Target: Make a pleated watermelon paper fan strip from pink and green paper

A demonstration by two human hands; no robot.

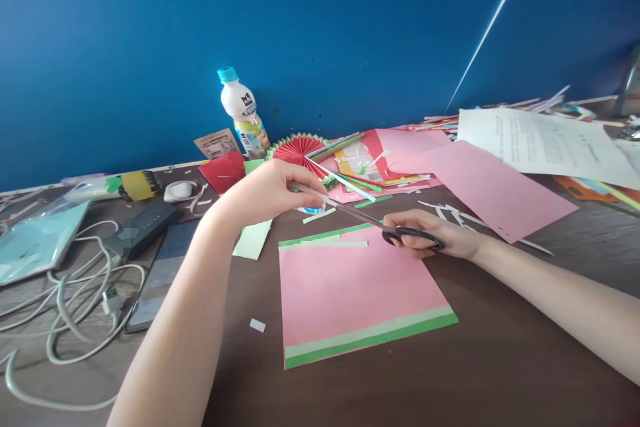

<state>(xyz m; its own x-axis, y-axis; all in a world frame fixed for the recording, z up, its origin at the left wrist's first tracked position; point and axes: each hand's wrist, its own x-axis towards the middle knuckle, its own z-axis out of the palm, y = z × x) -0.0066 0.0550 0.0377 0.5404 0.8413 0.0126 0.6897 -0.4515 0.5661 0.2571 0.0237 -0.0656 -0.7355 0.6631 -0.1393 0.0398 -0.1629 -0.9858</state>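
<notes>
My left hand [275,190] is raised above the far left corner of a pink paper sheet [355,287], its fingers pinching a thin pale paper strip [327,199]. In my right hand [437,230] is a pair of black-handled scissors [416,239], the blades pointing left toward that strip. Whether the blades touch the strip I cannot tell. Flat on the dark table, the pink sheet carries green and pale green bands along its near and far edges. Loose pale strips [345,243] lie over its far edge.
Behind the hands are a red and green paper fan [295,150], a bottle [245,113] and several paper scraps. A phone [163,273], white cables [107,273] and a black power strip [145,230] lie left. Pink paper [505,187] and a printed sheet [540,147] lie right.
</notes>
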